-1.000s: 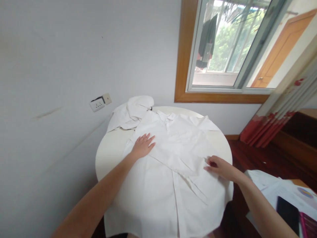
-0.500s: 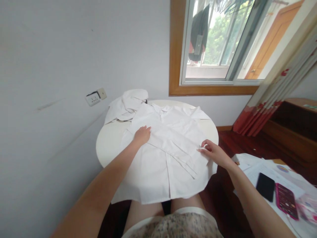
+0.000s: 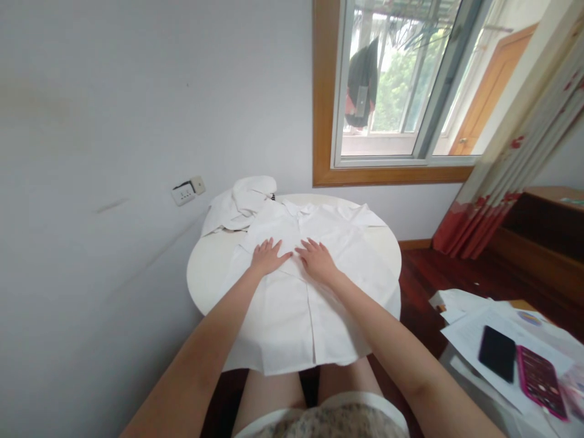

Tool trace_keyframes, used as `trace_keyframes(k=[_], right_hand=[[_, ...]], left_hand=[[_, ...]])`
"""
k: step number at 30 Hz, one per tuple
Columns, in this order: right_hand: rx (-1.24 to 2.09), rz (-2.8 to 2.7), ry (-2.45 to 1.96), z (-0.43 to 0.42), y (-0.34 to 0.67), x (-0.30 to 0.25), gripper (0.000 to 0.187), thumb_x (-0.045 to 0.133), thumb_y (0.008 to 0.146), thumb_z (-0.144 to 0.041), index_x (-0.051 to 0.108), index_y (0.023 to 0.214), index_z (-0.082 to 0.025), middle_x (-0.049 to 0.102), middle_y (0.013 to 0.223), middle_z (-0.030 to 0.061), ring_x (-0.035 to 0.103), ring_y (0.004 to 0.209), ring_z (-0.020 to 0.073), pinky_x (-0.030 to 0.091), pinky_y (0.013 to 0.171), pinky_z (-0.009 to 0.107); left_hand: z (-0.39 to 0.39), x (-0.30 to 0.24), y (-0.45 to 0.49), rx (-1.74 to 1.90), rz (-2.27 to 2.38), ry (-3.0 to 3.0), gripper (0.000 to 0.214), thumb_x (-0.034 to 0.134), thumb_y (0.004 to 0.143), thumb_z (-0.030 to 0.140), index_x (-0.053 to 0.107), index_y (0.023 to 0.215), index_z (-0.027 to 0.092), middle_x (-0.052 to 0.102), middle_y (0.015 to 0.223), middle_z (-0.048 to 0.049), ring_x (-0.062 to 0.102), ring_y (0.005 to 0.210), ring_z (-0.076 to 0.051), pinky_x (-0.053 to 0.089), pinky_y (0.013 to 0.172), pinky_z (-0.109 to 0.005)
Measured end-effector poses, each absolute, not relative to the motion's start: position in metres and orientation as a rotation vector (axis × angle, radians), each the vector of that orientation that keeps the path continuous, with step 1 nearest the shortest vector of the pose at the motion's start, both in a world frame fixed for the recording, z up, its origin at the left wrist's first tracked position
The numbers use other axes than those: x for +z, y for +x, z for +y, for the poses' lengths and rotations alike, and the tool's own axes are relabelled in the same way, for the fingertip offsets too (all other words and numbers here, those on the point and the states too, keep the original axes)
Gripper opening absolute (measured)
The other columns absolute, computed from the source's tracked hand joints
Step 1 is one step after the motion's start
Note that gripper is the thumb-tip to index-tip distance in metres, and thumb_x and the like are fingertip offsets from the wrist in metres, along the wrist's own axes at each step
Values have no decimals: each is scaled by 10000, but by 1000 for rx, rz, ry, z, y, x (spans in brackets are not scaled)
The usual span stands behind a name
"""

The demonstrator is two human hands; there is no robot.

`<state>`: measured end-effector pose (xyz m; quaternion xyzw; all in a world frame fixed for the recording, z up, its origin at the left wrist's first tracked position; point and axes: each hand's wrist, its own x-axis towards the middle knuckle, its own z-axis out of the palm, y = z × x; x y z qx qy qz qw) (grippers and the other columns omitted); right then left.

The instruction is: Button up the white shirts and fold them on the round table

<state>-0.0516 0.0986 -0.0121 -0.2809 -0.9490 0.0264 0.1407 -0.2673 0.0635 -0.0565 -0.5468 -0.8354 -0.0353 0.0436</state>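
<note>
No legible text, labels or numbers on anything in view

A home room: wood-framed window, curtain, round table.

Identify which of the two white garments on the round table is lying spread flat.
The shirt under both hands, the left hand and right hand; the other garment is bunched at the far-left edge.

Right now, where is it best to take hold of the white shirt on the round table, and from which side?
Probably the hem of the white shirt, from the near side: it hangs free over the table edge, while both hands press the chest flat.
</note>
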Motion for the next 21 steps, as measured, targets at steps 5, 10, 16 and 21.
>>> trace_keyframes(k=[5,10,16,21], right_hand=[[219,-2902,-757,104,-59,-43,578,190,930,-553,300,1425,-277,196,1516,51,153,1395,231,149,1104,467],[139,-2834,-722,104,-15,-54,599,200,927,-561,334,1417,-245,207,1503,92,182,1387,247,169,1109,458],[47,-2793,-613,101,18,-63,541,252,947,-491,369,1403,-225,227,1491,100,204,1379,247,216,1108,450],[28,-2766,-534,100,39,-66,521,296,947,-470,353,1408,-234,218,1493,86,205,1378,235,244,1108,451]], left_hand=[[64,-57,-270,-124,-2592,-1674,785,169,799,734,261,1434,282,184,1521,-93,153,1392,-297,140,1097,-488],[67,-58,-282,-152,-2657,-1655,742,162,794,741,257,1422,357,155,1531,-57,116,1399,-302,119,1090,-531],[67,-59,-310,-136,-2666,-1575,721,157,825,703,277,1423,318,187,1522,-74,151,1392,-300,152,1096,-489],[65,-60,-335,-92,-2633,-1561,675,168,868,635,301,1420,270,230,1509,-80,182,1390,-253,180,1103,-425]])
